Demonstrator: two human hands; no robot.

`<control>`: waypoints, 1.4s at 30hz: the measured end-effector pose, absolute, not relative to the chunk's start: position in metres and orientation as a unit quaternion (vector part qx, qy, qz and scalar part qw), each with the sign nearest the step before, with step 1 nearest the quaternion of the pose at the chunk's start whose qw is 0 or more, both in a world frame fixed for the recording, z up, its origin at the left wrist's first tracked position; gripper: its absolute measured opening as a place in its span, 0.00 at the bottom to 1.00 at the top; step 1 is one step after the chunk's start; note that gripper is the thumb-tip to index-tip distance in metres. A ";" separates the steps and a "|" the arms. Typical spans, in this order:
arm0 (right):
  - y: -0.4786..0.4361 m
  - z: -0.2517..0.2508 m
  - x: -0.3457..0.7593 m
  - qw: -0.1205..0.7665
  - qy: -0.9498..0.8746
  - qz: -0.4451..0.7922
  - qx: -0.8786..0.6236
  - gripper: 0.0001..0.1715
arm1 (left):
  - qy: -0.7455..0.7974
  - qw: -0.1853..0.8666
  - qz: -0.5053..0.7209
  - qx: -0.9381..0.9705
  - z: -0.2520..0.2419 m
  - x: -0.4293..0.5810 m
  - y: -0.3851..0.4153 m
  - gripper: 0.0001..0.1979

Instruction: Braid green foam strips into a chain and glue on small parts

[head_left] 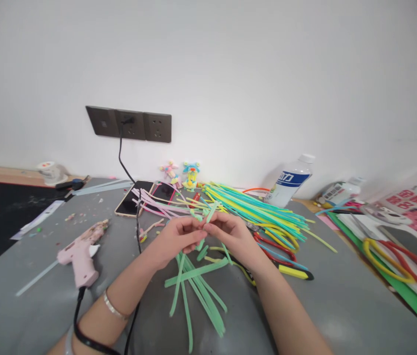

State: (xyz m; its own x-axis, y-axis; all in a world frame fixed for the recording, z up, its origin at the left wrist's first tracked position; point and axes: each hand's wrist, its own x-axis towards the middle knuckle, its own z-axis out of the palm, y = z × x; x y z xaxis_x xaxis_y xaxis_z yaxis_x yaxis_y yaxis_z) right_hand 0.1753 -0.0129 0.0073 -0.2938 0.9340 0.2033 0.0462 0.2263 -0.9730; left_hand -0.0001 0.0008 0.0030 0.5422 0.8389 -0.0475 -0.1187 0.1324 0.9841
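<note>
My left hand (179, 237) and my right hand (230, 235) meet over the middle of the grey table, both closed with fingertips pinched together. Between them is a light green pipe cleaner (212, 211), its ends poking up above the fingers. How it is bent inside the fingers is hidden. Beneath the hands lies a loose bunch of green pipe cleaners (203, 296), with a few short cut pieces close by. Just behind are lilac pipe cleaners (156, 204) and a large bundle of yellow and teal ones (263, 209).
A pink glue gun (81, 254) lies at left, its black cord (138, 231) passing by my left forearm to a wall socket (130, 124). Phones (130, 201), two small figures (191, 176) and a bottle (289, 182) are at the back. Scissors (397, 259) and yellow-red-handled pliers (275, 241) lie right.
</note>
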 end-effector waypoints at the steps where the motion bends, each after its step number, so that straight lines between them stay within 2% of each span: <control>1: -0.013 0.006 0.175 0.458 -0.638 0.484 -0.386 0.11 | 0.323 0.681 0.355 0.552 0.003 0.000 0.001 0.14; 5: -0.013 0.005 0.172 0.480 -0.656 0.427 -0.396 0.08 | 0.326 0.693 0.366 0.529 0.006 0.000 -0.001 0.15; 10: -0.017 0.010 0.167 0.524 -0.695 0.300 -0.391 0.04 | 0.322 0.694 0.398 0.506 0.010 0.001 -0.004 0.15; 27: -0.024 0.008 0.155 0.528 -0.765 0.014 -0.368 0.08 | 0.286 0.738 0.494 0.360 0.010 0.008 -0.006 0.15; 34: -0.023 0.005 0.155 0.500 -0.784 0.032 -0.367 0.07 | 0.290 0.748 0.510 0.310 0.011 0.010 -0.006 0.17; 42: -0.023 0.005 0.155 0.473 -0.812 0.011 -0.342 0.13 | 0.286 0.747 0.521 0.300 0.013 0.010 -0.005 0.20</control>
